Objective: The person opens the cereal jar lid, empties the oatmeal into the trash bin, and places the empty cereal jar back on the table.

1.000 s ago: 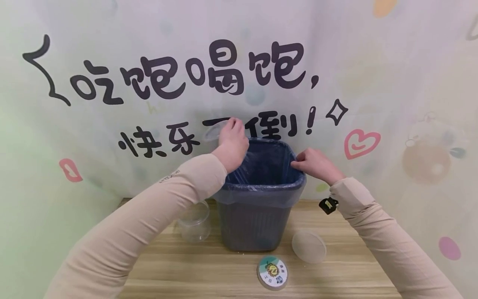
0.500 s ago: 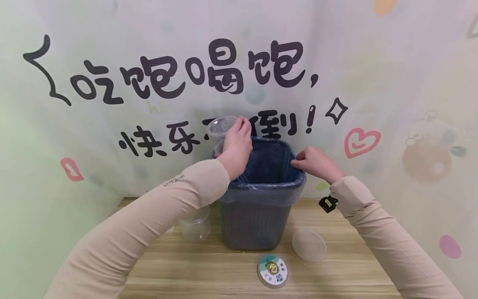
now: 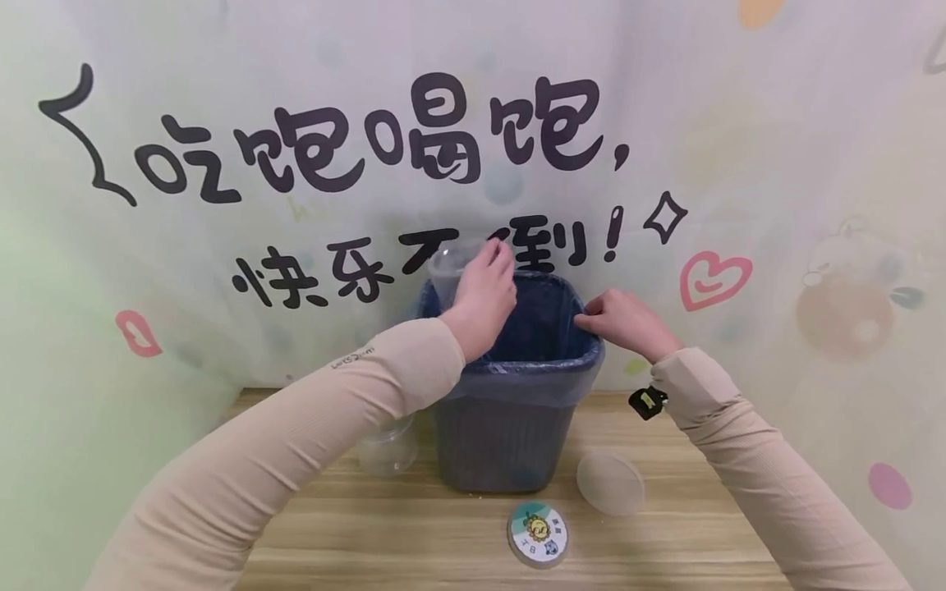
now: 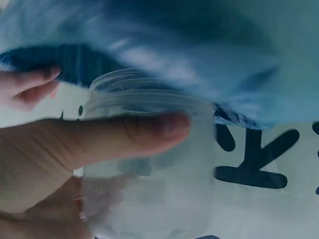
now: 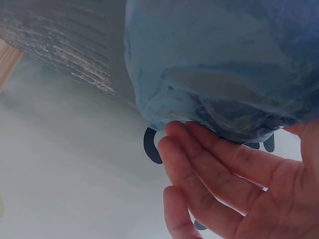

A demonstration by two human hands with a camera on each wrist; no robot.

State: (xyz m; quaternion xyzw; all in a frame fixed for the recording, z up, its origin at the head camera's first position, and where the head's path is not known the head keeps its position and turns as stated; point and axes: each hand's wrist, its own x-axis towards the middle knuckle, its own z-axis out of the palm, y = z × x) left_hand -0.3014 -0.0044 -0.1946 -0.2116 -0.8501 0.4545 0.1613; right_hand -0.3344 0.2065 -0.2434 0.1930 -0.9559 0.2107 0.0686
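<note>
A dark, ribbed trash bin (image 3: 502, 443) stands on the table, lined with a translucent blue bag (image 3: 517, 386) folded over its rim. My left hand (image 3: 482, 295) grips a clear plastic jar (image 3: 447, 271) at the bin's left rim. In the left wrist view the thumb lies across the jar (image 4: 149, 194), whose screw-threaded end is against the blue bag (image 4: 164, 59). On the opposite side my right hand (image 3: 628, 322) pinches the bagged rim. Its fingers show outside the bag in the right wrist view; the thumb is mostly hidden.
Another clear jar (image 3: 388, 451) stands left of the bin, partly behind my left sleeve. A clear round lid (image 3: 610, 485) lies to the bin's right. Nearer me lies a round lid with a printed label (image 3: 538, 533). A printed wall sheet (image 3: 355, 66) rises behind the table.
My left hand has turned the jar, bringing its side into view, and shifted right toward the bin's opening. The right hand keeps its place on the rim.
</note>
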